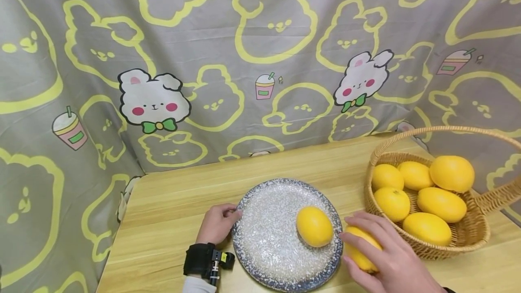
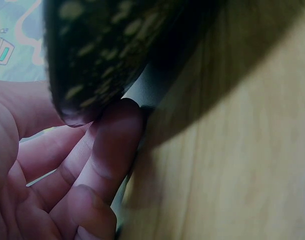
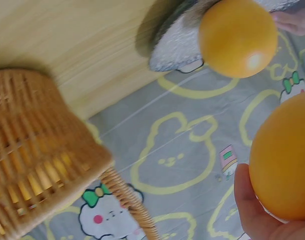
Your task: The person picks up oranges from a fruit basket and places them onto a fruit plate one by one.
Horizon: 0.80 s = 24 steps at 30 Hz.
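A round speckled plate (image 1: 272,234) with a dark rim stands on the wooden table. My left hand (image 1: 217,224) pinches its left edge, thumb above and fingers beneath, as the left wrist view shows with the plate's dark underside (image 2: 102,55). One yellow-orange citrus fruit (image 1: 314,226) sits on the right part of the plate. Just off the plate's right rim, my right hand (image 1: 386,252) grips a second such fruit (image 1: 361,248), fingers over its top. In the right wrist view that held fruit (image 3: 285,160) lies against the fingers.
A wicker basket (image 1: 484,234) with a tall arched handle stands at the right, holding several similar fruits (image 1: 441,205). A grey curtain (image 1: 211,30) with yellow cartoon outlines hangs behind and to the left of the table (image 1: 163,220).
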Tool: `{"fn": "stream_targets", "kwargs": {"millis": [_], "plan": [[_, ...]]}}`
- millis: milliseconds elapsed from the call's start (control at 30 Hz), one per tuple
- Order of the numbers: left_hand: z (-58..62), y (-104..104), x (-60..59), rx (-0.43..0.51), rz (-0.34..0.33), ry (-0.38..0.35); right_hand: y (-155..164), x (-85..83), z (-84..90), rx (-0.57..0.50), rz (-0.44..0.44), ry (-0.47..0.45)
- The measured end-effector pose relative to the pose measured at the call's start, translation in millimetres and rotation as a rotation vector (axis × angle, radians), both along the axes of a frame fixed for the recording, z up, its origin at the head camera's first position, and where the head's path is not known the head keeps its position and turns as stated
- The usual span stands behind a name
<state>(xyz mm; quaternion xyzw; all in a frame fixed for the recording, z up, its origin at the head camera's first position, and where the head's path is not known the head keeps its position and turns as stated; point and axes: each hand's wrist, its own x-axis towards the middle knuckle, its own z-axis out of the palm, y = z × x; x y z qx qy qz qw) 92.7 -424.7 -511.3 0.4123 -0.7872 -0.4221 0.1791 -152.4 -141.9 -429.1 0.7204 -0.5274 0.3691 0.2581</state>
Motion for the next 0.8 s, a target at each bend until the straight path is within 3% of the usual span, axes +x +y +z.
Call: {"fn": "stream_targets", "kwargs": {"millis": [233,567,800], "plan": [[0.9,0,0.0,0.003,0.002,-0.002,-5,13.4,-1.4,-0.008,0.074,0.004],[0.3,1,-0.2,0.008,0.005,-0.012,-7,30.8,-21.4,0.056,0.016,-0.012],[0.5,1,-0.7,0.002,0.003,-0.011,-15,38.7,-33.3,0.072,0.035,0.003]]}}
